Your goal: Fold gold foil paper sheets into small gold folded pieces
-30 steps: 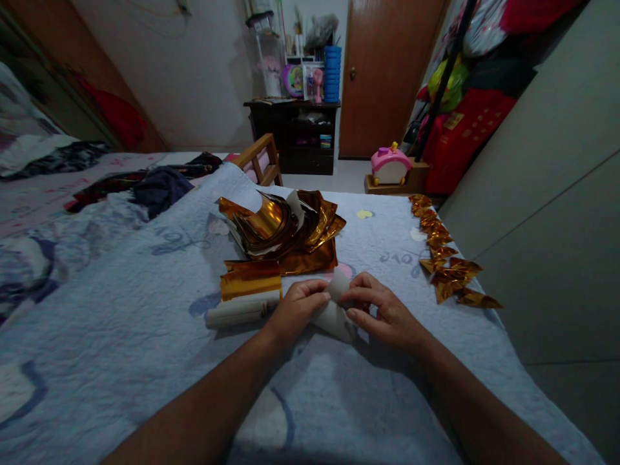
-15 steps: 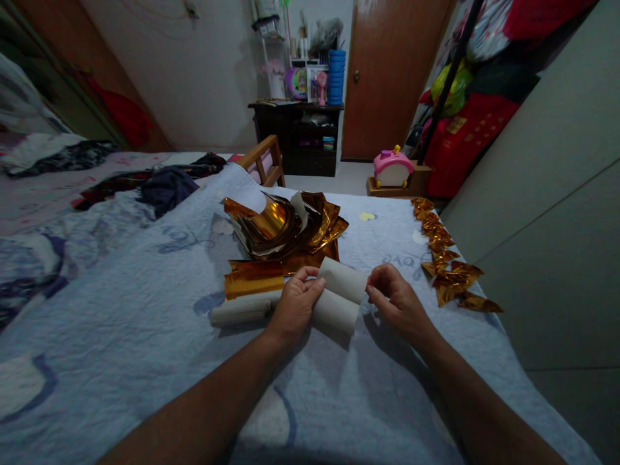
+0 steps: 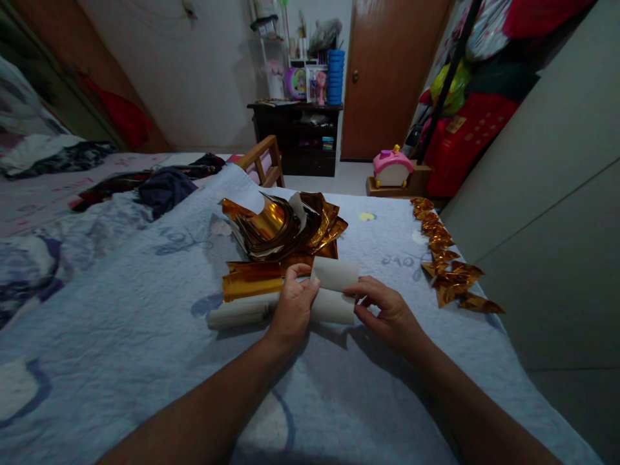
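Between thumb and fingers, my left hand (image 3: pixel 291 305) pinches a pale sheet of paper (image 3: pixel 334 307) at its left side. The sheet curls into two rounded halves with a crease along the middle. At its right end, the closed fingers of my right hand (image 3: pixel 380 310) grip the edge near that crease. Left of my left hand lie a gold foil sheet (image 3: pixel 252 281) and a pale rolled stack of paper (image 3: pixel 242 312). Just beyond them is a curled pile of gold foil paper (image 3: pixel 283 226). Several folded gold foil pieces (image 3: pixel 440 248) form a row at the right.
A blue patterned quilt (image 3: pixel 145 361) covers the bed under everything. Dark crumpled clothes (image 3: pixel 167 190) lie at the left. A pale cabinet (image 3: pixel 557 245) stands along the right side. Beyond the bed are a wooden chair (image 3: pixel 259 158) and a pink toy case (image 3: pixel 392 169).
My right hand has moved left from beside the sheet and now grips its right edge. The sheet and my left hand have shifted slightly left, and the sheet lies more level.
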`<state>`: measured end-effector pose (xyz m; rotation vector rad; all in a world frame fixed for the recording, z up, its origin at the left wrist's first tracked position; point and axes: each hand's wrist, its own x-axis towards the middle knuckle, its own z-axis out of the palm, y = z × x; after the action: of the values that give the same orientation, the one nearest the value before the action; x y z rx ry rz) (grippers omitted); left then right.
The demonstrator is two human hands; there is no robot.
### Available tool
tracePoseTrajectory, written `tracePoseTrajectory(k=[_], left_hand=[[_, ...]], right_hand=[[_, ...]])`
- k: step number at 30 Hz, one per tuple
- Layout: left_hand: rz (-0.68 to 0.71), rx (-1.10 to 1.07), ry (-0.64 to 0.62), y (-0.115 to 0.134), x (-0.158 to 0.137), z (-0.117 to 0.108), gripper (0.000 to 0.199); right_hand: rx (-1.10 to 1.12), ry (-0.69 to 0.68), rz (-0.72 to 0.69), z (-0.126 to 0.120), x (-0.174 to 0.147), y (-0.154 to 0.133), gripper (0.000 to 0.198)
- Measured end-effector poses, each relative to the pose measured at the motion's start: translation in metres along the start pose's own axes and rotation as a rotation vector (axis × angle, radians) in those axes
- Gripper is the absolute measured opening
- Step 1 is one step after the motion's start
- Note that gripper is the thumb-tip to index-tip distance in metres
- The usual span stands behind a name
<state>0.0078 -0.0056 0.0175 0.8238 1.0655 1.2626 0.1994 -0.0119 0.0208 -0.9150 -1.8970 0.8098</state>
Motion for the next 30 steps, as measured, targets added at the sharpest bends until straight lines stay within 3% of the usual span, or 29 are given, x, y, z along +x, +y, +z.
tracePoseTrajectory(k=[3, 9, 18, 26, 30], left_hand=[[0.004, 0.005, -0.010, 0.0022, -0.0020, 0.0006, 0.040], [-0.046, 0.123, -0.126, 0.0006, -0.0032, -0.0029, 0.011], [-0.100, 0.013, -0.148, 0.0031, -0.0057, -0.0001, 0.027], [-0.079, 0.063, -0.162, 0.0056, -0.0070, -0.0009, 0.028], [-0.096, 0.060, -0.175, 0.0050, -0.0086, -0.0014, 0.031]], right_hand=[[-0.012, 0.011, -0.027, -0.0018, 0.0019, -0.0025, 0.023], [-0.019, 0.020, 0.020, -0.0033, 0.0001, 0.0019, 0.028], [0.158, -0.136, 0.041, -0.0048, -0.0005, 0.0024, 0.035], [0.335, -0.124, 0.181, -0.0051, 0.0006, 0.0050, 0.017], [0.358, -0.130, 0.170, -0.0061, 0.0009, 0.0024, 0.020]])
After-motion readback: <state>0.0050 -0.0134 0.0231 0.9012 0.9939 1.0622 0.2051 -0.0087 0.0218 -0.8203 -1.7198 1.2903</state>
